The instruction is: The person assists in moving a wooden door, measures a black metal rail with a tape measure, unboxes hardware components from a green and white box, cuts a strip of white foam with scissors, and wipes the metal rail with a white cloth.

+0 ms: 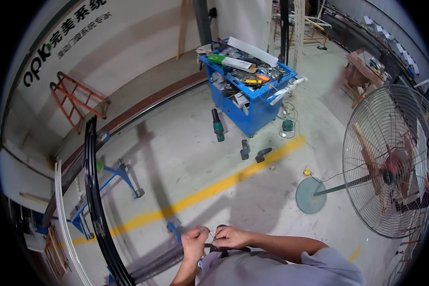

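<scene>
Lettering [69, 28] in black on pale wall [143, 43], left hand [194, 240] and right hand [231, 237] pinching thin piece [212, 234]

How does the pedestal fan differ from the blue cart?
The pedestal fan is round and caged in wire, while the blue cart is boxy. The fan stands on one disc-shaped base; the cart is a wide body heaped with clutter. Both stand on the floor.

past the hands [194, 242], open floor [195, 162] leaves room straight ahead; black bars [98, 209] wall off the left, the fan [389, 177] the right; farther out, drills [245, 150] and the cart [256, 119] block passage.
</scene>
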The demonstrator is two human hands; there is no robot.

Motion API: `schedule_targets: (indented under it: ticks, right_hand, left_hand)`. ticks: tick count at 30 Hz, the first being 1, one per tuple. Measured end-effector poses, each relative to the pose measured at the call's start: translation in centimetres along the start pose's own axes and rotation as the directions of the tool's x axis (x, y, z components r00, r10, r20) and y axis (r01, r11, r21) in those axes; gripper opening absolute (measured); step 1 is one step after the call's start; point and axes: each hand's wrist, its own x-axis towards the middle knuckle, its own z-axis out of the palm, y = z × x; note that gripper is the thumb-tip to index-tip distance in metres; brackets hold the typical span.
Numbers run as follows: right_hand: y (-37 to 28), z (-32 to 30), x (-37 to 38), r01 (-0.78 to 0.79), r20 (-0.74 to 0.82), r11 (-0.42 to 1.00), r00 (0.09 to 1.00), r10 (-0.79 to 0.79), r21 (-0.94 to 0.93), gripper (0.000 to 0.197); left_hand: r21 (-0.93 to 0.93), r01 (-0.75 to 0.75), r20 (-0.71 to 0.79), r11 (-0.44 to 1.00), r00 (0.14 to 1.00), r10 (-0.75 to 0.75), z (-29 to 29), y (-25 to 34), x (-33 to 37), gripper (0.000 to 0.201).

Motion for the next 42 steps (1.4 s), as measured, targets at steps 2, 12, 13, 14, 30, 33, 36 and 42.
schedule_targets:
  ticks: [2, 12, 13, 14, 30, 33, 36, 42]
  right_hand:
    - [0.7, -3.2, 1.7, 0.005, 0.016, 0.999, 1.000, -0.004, -0.053, 0.030]
    - [-6.3, -24.6, 10.7, -0.379, -0.209, 0.815, 0.925, 0.318, -0.438, 0.028]
    - [-6.2, -26.6, 11.5, -0.391, -0.225, 0.828, 0.919, 0.325, -0.402, 0.027]
    - [-5.2, -28.8, 12.3, -0.340, -0.270, 0.844, 0.932, 0.243, -0.415, 0.029]
    - [8.5, -74.5, 30.9, -0.935, -0.925, 0.318, 0.253, 0.283, -0.159, 0.033]
    - [11.7, -77.9, 33.4, -0.972, -0.913, 0.160, 0.220, 0.345, -0.173, 0.029]
    - [12.2, -80.1, 34.8, -0.979, -0.906, 0.138, 0.192, 0.378, -0.149, 0.030]
    - [10.9, -82.2, 36.7, -0.923, -0.929, 0.335, -0.055, 0.366, 0.187, 0.051]
  left_hand:
    - [0.088, 0.014, 0.080, 0.996, 0.997, -0.021, 0.9, -0.1, 3.6, 0.008]
    - [-0.133, -0.050, -0.038, 0.990, 0.998, 0.045, 6.3, 3.9, 26.5, 0.013]
    - [-0.131, -0.060, -0.067, 0.990, 0.996, 0.052, 6.1, 4.3, 28.1, 0.015]
    - [-0.122, -0.080, -0.083, 0.989, 0.994, 0.070, 5.5, 4.5, 29.7, 0.016]
    - [0.506, 0.194, -0.068, 0.840, 0.980, -0.185, 2.9, 8.6, 60.2, 0.028]
    - [0.767, 0.070, -0.007, 0.637, 0.995, -0.100, 4.7, 13.2, 68.2, 0.033]
    - [0.727, 0.058, 0.049, 0.685, 0.990, -0.135, 6.0, 16.3, 75.7, 0.032]
    - [0.826, -0.229, 0.360, 0.516, 0.918, -0.169, 14.4, 19.2, 92.8, 0.032]
